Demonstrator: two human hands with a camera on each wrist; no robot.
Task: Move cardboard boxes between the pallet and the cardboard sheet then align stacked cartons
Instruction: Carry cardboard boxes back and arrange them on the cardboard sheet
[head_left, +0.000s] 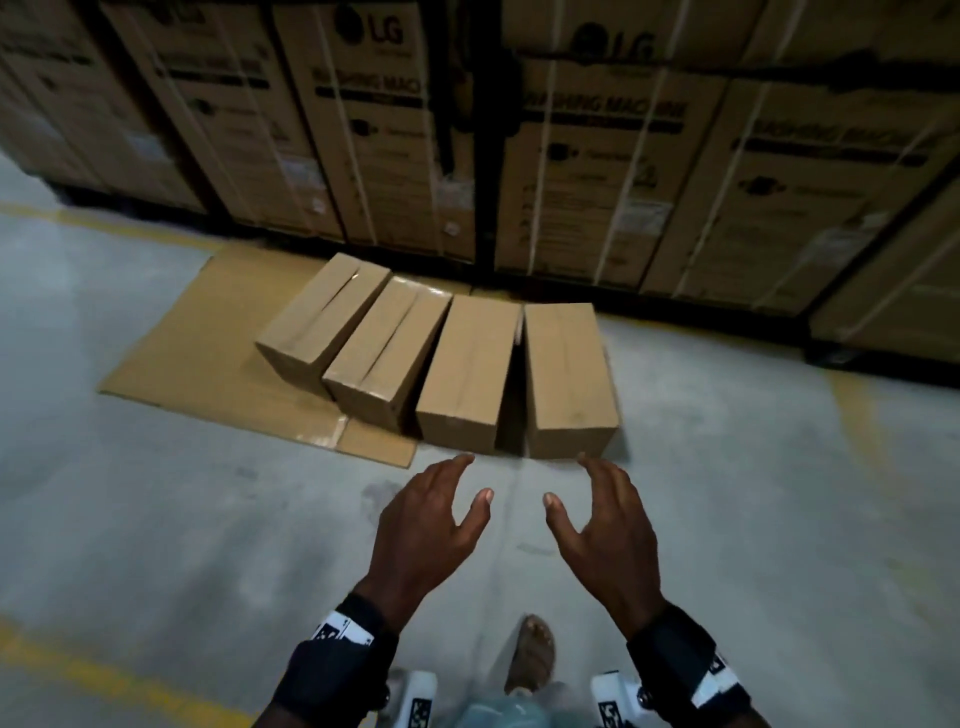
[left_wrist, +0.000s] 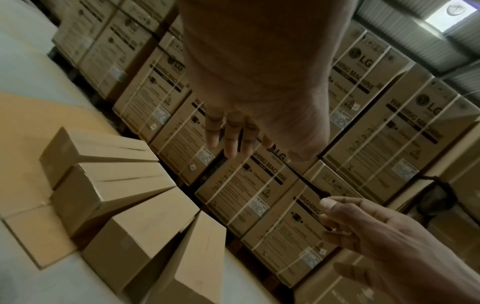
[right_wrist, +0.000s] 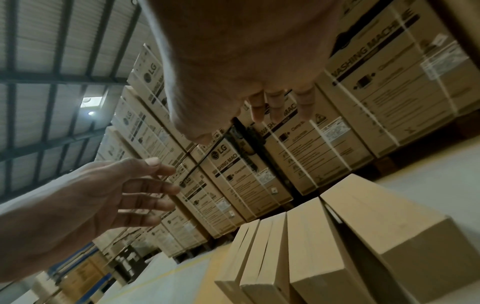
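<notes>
Both hands empty, fingers spread wide: left hand (head_left: 426, 525) and right hand (head_left: 608, 525) hover just short of four cardboard boxes lying in a row ahead. The rightmost box (head_left: 566, 374), nearest the right hand, sits off the cardboard sheet (head_left: 197, 343), gapped and skewed from its neighbour (head_left: 470, 371). Recommend gripping opposite sides evenly, then closing that gap squarely.

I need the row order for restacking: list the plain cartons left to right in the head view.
Leftmost plain brown cardboard carton → second carton → third carton → a gap → rightmost carton, off the flat cardboard sheet.
</notes>
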